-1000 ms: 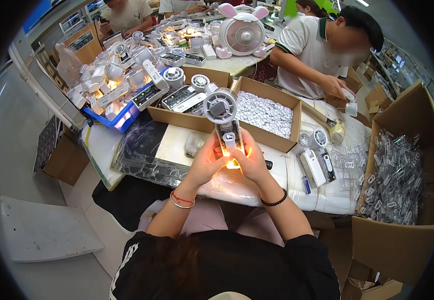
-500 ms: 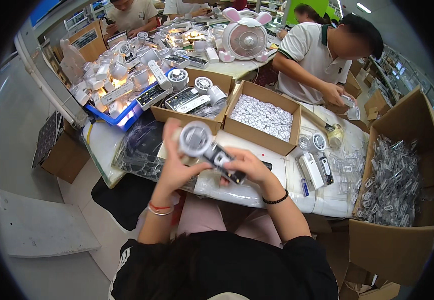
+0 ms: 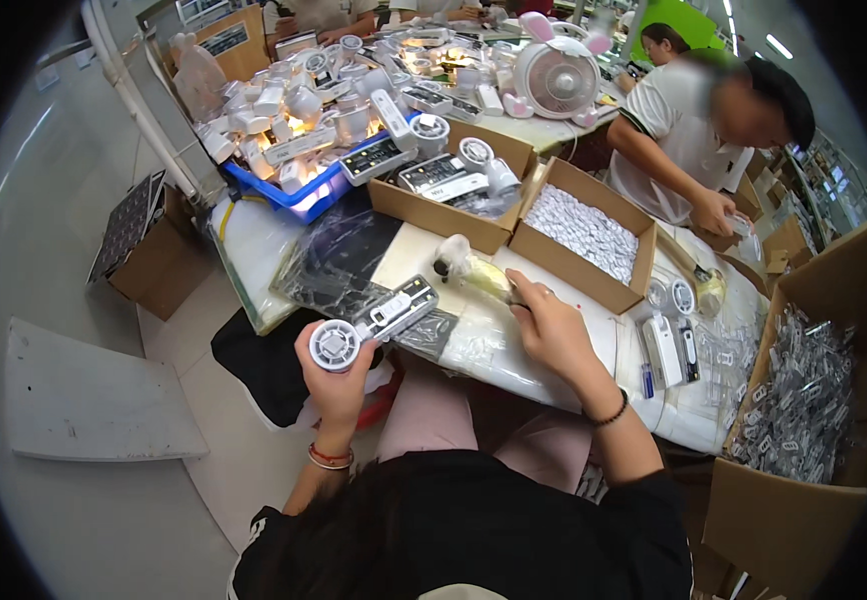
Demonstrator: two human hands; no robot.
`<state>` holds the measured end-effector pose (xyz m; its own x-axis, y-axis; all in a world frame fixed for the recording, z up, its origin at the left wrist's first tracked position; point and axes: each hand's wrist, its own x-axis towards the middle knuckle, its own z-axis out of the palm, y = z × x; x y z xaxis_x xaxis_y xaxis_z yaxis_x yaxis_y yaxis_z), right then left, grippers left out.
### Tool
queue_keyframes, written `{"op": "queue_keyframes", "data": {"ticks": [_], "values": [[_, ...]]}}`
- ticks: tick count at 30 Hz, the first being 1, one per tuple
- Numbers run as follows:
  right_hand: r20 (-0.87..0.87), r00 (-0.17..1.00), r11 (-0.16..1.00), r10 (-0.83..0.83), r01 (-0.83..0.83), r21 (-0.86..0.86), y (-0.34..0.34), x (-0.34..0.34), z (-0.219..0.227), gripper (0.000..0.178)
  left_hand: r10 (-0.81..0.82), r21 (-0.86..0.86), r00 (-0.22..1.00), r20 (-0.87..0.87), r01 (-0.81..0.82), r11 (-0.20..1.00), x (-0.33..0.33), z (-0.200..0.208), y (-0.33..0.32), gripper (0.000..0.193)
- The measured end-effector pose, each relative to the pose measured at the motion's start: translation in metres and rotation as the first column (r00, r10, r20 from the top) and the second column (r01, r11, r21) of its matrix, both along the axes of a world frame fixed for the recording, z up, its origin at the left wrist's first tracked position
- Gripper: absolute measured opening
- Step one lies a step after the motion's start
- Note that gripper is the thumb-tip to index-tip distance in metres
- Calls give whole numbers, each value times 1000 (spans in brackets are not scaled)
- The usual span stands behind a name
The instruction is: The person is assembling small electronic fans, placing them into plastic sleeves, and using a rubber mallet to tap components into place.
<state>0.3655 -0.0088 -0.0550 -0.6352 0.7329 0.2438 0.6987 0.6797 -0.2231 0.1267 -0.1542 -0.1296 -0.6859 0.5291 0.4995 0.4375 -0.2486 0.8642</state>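
Note:
My left hand [image 3: 339,385] is closed around the round white ring end of a handheld fan part [image 3: 335,345]. Its long body, with a black panel and a white piece on it, points up and right over the table edge. My right hand [image 3: 557,335] grips a hammer-like tool [image 3: 479,272] wrapped in pale yellow. The tool's dark-tipped head lies to the left, a short way above the fan body and apart from it. The lower end of its handle is hidden in my fingers.
Beyond my hands stand a box of fan parts [image 3: 499,235] and a box of small white pieces [image 3: 644,283]. A blue bin [image 3: 314,200] is heaped with fan parts. At right are white housings [image 3: 662,352] and a carton of clear pieces [image 3: 719,440]. A co-worker [image 3: 674,130] works at far right.
My right hand has left the fan part and now holds the hammer-like tool. My left hand has come lower with the fan part, its ring end now nearest me. The view has shifted left.

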Motion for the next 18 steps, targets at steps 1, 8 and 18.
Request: {"op": "queue_keyframes", "data": {"ticks": [1,8,18], "values": [[-237,965,989,115,-133,-63,-6,-4,8,51,-3,18,1000,5,3,1000,-3,-4,-2,59],[-320,901,862,294,-394,-318,-35,-8,3,61,-29,25,1000,-2,29,999,4,-6,3,60],[-213,933,938,289,-321,-132,-28,-14,32,56,-41,8,999,0,41,999,1,-6,2,61]]}}
